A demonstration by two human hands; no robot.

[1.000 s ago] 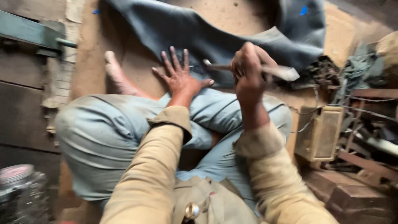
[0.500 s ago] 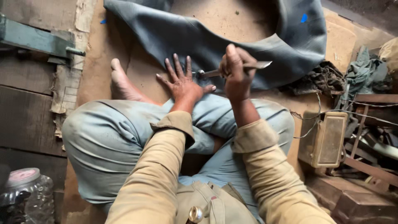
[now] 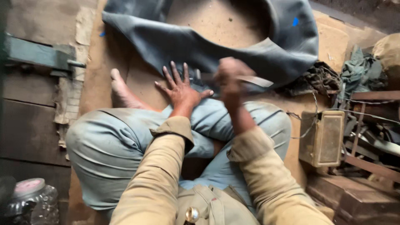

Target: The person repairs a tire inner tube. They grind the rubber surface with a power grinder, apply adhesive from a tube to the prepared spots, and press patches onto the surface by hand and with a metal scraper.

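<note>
Rubber tube point(image 3: 233, 50) edge-cropped, right hand point(image 3: 230, 79) blurred

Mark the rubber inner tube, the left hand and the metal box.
rubber inner tube point(image 3: 175, 41): head view, flat upper band.
left hand point(image 3: 182, 91): head view, back of hand.
metal box point(image 3: 323, 137): head view, front panel.

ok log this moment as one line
left hand: flat, fingers spread on rubber inner tube | right hand: gripping metal tool, blurred | seated cross-legged on floor
</note>
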